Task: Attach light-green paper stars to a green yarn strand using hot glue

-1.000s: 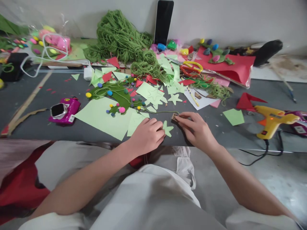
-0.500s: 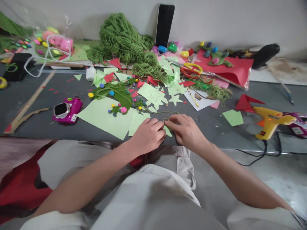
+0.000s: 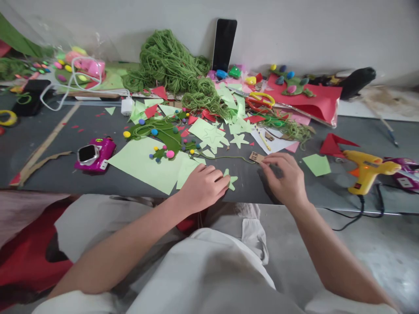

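Observation:
My right hand (image 3: 285,176) pinches the right end of a small brown cardboard tag (image 3: 256,157) with dark lettering, just above the table. A green yarn strand (image 3: 225,156) runs from near the tag leftward to a dark green felt piece (image 3: 170,135) with colourful pom-poms. With its fingers closed, my left hand (image 3: 207,187) is at a light green paper star (image 3: 232,179) lying at the table's front edge. The star's left part is hidden by the fingers. Light green paper sheets (image 3: 144,163) lie just beyond that hand.
A yellow glue gun (image 3: 366,170) with a black cord lies at the right. Behind the hands are paper scraps, scissors (image 3: 262,98) and a heap of green yarn (image 3: 168,61). A phone (image 3: 224,46) leans on the wall. At the left sits a purple device (image 3: 103,155).
My right hand has moved right with the cardboard tag, away from my left hand. The paper star now shows more, by my left fingertips. The whole view has shifted slightly.

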`<state>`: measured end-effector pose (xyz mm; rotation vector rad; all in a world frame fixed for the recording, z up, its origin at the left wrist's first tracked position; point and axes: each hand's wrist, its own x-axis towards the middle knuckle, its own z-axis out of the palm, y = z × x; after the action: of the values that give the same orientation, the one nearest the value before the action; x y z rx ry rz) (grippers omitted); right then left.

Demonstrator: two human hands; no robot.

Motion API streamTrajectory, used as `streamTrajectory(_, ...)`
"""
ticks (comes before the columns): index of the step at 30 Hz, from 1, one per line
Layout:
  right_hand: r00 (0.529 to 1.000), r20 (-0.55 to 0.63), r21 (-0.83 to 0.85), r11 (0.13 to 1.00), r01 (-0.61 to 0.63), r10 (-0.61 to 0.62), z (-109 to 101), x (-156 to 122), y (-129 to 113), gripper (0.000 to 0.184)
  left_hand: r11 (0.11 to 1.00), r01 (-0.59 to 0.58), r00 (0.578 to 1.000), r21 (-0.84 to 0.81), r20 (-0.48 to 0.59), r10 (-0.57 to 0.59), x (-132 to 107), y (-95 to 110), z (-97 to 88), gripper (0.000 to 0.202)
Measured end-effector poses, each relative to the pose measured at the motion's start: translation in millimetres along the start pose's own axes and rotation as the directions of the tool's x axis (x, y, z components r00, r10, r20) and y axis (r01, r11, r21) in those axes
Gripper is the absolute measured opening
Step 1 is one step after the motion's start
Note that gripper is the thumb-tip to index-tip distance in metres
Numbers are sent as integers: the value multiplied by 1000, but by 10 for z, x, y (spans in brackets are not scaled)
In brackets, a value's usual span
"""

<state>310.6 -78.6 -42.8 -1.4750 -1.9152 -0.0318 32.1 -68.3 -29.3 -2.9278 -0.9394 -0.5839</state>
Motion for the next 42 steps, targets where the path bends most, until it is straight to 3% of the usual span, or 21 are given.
streamTrajectory(3,990,132,166,986,25,-47,-6,1,-124,9,999,-17,1000,29,-9,17,1,-12,-1,19)
streamTrajectory(7,914,363,271,959,84,-183,46,66,-231,25,1000,-14,1000,10,-3,14,0,-39,-12,17)
streamTrajectory(13,883,394,267,951,155,-255,130,148,-216,16,995,87,996,-53,14,-86,4,-55,-5,26)
streamTrajectory(17,876,419,156,969,192,-241,137,100,-230,18,985,165,986,-58,32,-164,1,-72,15,35)
streamTrajectory(21,932,351,6,996,94,-90,54,71,-146,22,970,220,975,-101,67,-214,-6,-103,39,35)
streamTrajectory(23,962,265,-96,995,-40,64,-24,88,-32,28,956,246,968,-160,92,-233,3,-111,39,31)
streamTrajectory(26,950,121,-207,944,-258,287,-141,142,201,46,916,306,951,-258,133,-280,41,-101,10,24)
streamTrajectory(27,948,76,-204,936,-288,308,-170,164,273,46,899,328,943,-290,146,-298,57,-95,-4,22)
streamTrajectory(30,973,4,-72,971,-228,229,-207,229,372,23,850,386,921,-358,199,-334,98,-84,-40,14)
streamTrajectory(31,982,13,-5,982,-190,190,-204,248,349,27,841,400,915,-364,214,-342,107,-87,-47,13)
streamTrajectory(34,978,202,204,975,-87,45,-159,287,112,29,853,408,911,-326,214,-353,116,-119,-53,14)
streamTrajectory(37,855,504,302,952,-43,-121,-75,297,-235,28,885,394,915,-249,193,-353,106,-167,-54,17)
streamTrajectory(39,801,593,215,975,-57,-84,-7,291,-426,36,892,390,916,-228,191,-352,94,-194,-56,17)
streamTrajectory(42,771,636,117,989,-92,-4,73,287,-580,34,894,380,920,-235,192,-341,77,-214,-59,18)
